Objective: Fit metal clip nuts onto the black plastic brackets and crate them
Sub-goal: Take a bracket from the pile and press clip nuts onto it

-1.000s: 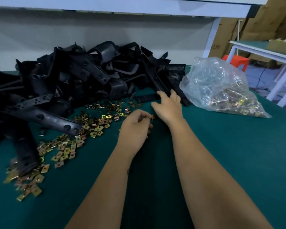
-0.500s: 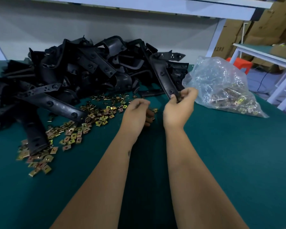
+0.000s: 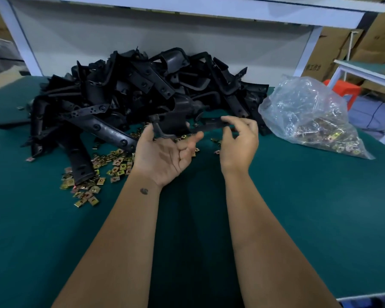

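You had the black bracket [image 3: 187, 130] lifted off the bench, right hand [image 3: 239, 145] pinching one end, left hand [image 3: 162, 156] cupped palm-up under the other, probably steadying it for a clip. Loose clip nuts [image 3: 111, 161] lay just below toward the left edge, bracket pile [image 3: 131, 92] along the back.

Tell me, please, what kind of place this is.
Probably a small factory assembly bench: a pile of black plastic brackets and loose clip nuts on a green worktable, with cardboard boxes stacked behind.

Green table [image 3: 298, 207], probably cardboard boxes [image 3: 329, 54]
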A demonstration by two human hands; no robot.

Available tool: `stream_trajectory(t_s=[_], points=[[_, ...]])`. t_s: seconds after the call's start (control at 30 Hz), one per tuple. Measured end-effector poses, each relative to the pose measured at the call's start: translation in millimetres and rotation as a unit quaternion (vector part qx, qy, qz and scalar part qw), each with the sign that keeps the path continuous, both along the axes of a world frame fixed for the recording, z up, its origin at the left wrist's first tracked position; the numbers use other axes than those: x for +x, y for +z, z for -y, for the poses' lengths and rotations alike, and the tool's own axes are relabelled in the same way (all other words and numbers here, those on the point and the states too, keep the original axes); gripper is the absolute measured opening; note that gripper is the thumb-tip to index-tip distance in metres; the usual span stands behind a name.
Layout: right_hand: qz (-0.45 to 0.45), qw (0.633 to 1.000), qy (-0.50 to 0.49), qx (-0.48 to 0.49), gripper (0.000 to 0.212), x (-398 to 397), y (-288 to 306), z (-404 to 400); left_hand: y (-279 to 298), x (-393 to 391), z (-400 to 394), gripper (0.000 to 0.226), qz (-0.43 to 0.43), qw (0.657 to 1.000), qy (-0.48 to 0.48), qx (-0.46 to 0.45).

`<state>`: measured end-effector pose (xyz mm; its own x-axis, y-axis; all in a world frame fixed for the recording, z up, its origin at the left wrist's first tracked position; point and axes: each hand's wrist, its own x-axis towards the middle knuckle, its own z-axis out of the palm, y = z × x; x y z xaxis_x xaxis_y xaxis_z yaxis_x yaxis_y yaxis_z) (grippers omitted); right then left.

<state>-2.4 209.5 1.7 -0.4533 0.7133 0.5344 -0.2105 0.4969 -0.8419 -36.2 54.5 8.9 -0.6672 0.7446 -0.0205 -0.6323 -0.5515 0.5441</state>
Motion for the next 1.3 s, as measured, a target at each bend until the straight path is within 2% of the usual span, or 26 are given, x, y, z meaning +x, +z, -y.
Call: stream_trajectory(t_s=[0.1,0.17,0.27,0.33,0.37,0.47,0.57,0.7,0.73,0.93,1.03,1.1,1.2,1.3], points=[[0.033,0.998,0.028,-0.048,0.033,0.1,1.4,1.6,0.8,2.8,-1.7,0.04,-0.017,1.0,0.012,0.003],[0.04,0.996,0.055,-0.054,0.032,1.1,0.9,7.6,0.4,-0.5,-6.1,0.038,-0.05,0.995,0.082,-0.02],[0.074,0.994,0.074,-0.011,0.027,0.1,-1.6,15.3,0.9,-9.0,-8.1,0.052,-0.083,0.964,0.238,-0.08],[0.126,0.988,0.073,0.057,0.024,-2.3,-3.6,16.4,1.8,-16.8,-3.3,0.068,-0.05,0.947,0.308,-0.071],[0.159,0.98,0.073,0.09,0.024,-4.2,-4.1,16.5,2.0,-20.6,-0.3,0.068,-0.034,0.943,0.328,-0.054],[0.246,0.951,0.096,0.16,0.029,-12.1,-4.7,16.9,1.1,-28.7,2.6,0.035,-0.036,0.94,0.338,-0.016],[0.274,0.925,0.137,0.226,0.036,-18.0,-5.6,20.0,-1.0,-29.0,-1.1,0.038,-0.033,0.935,0.353,-0.021],[0.352,0.854,0.144,0.355,0.039,-23.5,-9.2,27.7,-2.2,-28.7,-8.6,0.048,-0.03,0.935,0.346,-0.067],[0.364,0.849,0.134,0.359,0.037,-25.3,-9.5,30.0,-2.4,-28.9,-9.8,0.048,-0.029,0.935,0.344,-0.076],[0.357,0.889,0.083,0.276,0.016,-30.8,-4.3,40.8,-5.9,-30.3,-11.9,0.047,-0.037,0.932,0.35,-0.084],[0.346,0.897,0.076,0.263,0.014,-27.5,-4.0,36.6,-6.0,-32.1,-9.9,0.044,-0.02,0.932,0.356,-0.069],[0.349,0.892,0.072,0.278,0.021,-26.2,-3.5,35.7,-6.0,-33.4,-7.7,0.04,-0.011,0.931,0.361,-0.056],[0.372,0.867,0.082,0.322,0.032,-26.6,-4.2,39.5,-4.0,-34.2,-4.7,0.047,0.008,0.928,0.371,-0.038],[0.353,0.862,0.065,0.357,0.028,-27.0,-5.7,42.0,-2.9,-35.7,-2.0,0.047,0.023,0.925,0.38,-0.019]])
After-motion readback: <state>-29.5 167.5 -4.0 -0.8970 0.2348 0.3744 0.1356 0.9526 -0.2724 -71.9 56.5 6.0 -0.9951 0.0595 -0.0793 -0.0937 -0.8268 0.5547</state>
